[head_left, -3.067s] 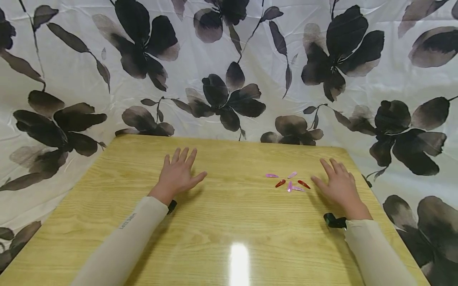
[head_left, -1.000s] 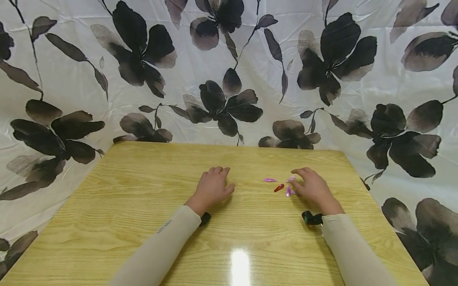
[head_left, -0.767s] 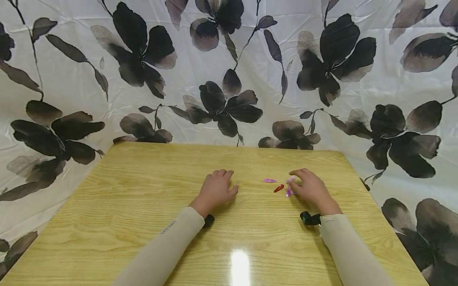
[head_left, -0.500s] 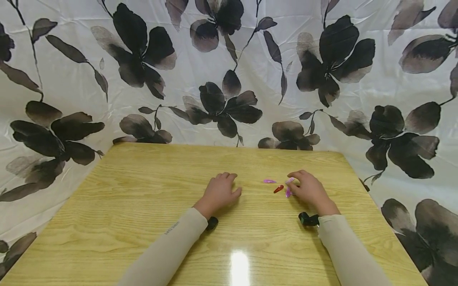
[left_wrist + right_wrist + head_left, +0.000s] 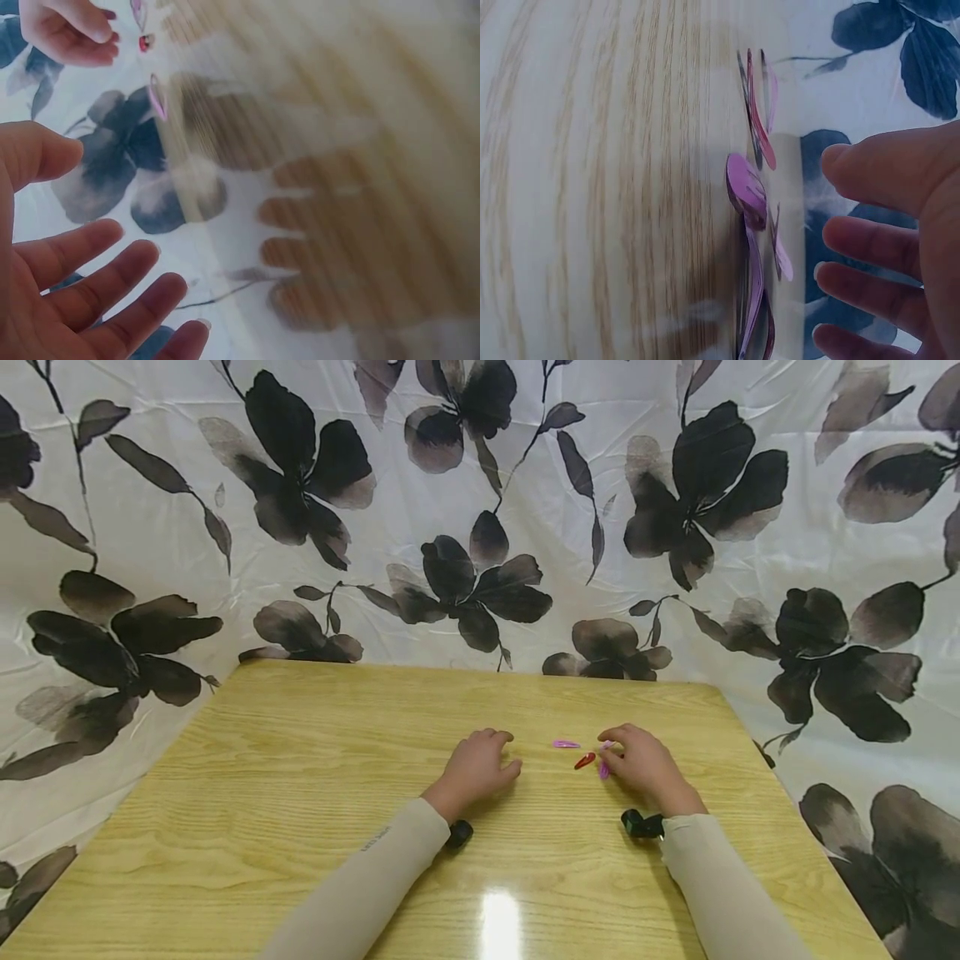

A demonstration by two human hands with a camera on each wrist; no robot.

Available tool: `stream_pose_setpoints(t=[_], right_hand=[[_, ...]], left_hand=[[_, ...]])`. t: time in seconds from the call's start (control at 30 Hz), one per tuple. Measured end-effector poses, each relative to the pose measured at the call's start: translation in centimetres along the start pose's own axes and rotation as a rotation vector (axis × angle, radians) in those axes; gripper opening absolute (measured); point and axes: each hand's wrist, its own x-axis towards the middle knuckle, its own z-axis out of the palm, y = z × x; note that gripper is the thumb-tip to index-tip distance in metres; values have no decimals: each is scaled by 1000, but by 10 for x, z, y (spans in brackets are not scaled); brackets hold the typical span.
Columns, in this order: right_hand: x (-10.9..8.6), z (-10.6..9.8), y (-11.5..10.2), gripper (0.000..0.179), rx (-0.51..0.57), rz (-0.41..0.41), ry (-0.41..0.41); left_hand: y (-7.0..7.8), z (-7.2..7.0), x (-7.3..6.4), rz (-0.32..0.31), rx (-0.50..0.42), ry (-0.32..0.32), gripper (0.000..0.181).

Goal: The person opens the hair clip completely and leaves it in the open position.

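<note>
The right hand [image 5: 637, 764] has its grip apart, the thumb and fingers gently extended with a gap between them in the right wrist view. In the head view it reaches over small hair clips on the far right part of the table [image 5: 337, 860], nearer the right edge than the left; whether a fingertip touches any of them, I cannot tell. The left hand [image 5: 477, 767] also has its grip apart, thumb and fingers spread and loosely straight in the left wrist view; it hangs over the table to the left of the clips, near them, fingers toward the far edge. Leftmost of the clips is a purple clip [image 5: 566, 744], lying nearly parallel to the far edge. A red clip [image 5: 585, 761] lies slantwise just beside it, on the near-edge side. A pink clip [image 5: 606, 745] shows partly behind the right fingers, and a violet clip [image 5: 604, 770] sits just beside the right thumb; in the right wrist view another violet piece [image 5: 753, 274] appears right by it, though whether they overlap or merely meet is unclear. Cream sleeves [image 5: 382, 868] cover both forearms, and a bright glare spot lies toward the table's near edge. Flower-printed cloth [image 5: 525, 635] hangs beyond the far edge.
</note>
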Motion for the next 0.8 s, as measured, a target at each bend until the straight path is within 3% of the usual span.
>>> stream_pose_setpoints(t=[0.8], right_hand=[[9, 7, -4, 20, -25, 13, -69]], left_hand=[[22, 12, 13, 3, -26, -93, 39]])
